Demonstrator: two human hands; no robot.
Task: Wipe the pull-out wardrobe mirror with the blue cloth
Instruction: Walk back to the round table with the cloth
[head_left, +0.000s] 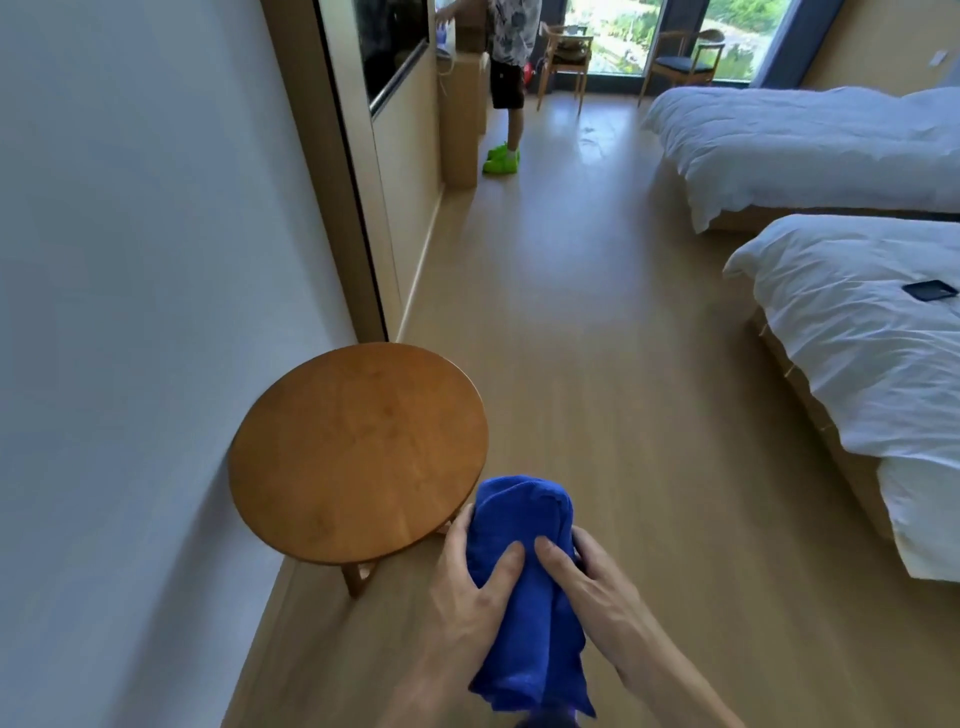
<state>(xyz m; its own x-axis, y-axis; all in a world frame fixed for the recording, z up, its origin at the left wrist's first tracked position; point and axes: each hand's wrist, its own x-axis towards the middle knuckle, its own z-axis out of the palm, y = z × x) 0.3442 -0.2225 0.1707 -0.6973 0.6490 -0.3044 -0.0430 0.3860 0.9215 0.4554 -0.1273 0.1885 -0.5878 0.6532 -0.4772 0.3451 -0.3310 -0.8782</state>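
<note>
Clutching plush blue cloth (522, 519): left hand (465, 587), right hand (597, 592)

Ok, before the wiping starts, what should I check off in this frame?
1. Hold on blue cloth: ok, left hand and right hand both grip it.
2. Cloth spread for wiping: not ok, it is bunched.
3. Sight of pull-out mirror: cannot tell.
4. Path over floor: ok, round table stands off to the left.
5. Bystander distance: ok, another person stands at the far end.
</note>
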